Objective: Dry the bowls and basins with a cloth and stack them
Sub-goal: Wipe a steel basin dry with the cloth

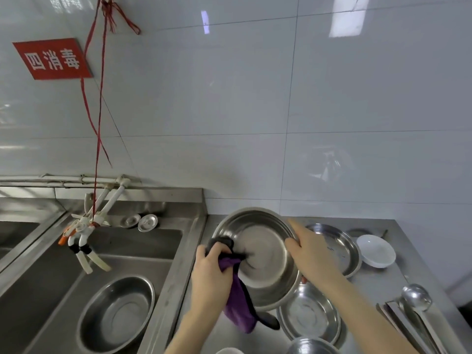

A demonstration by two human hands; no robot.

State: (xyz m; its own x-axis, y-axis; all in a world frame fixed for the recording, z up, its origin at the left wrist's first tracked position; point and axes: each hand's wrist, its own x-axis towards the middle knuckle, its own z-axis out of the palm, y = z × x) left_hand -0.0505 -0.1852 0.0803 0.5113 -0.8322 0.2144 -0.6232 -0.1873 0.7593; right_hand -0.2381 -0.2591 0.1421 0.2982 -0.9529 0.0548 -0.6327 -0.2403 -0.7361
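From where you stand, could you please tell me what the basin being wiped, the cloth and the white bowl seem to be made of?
The basin looks like stainless steel: grey, brushed, softly reflective. The cloth seems soft textile, perhaps microfibre: it drapes limply. The white bowl is glossy, ceramic or melamine; I cannot tell which.

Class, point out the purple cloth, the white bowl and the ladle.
purple cloth (240, 307), head view, on its hanging lower part.
white bowl (375, 250), head view, on its inside.
ladle (416, 297), head view, on its round scoop.
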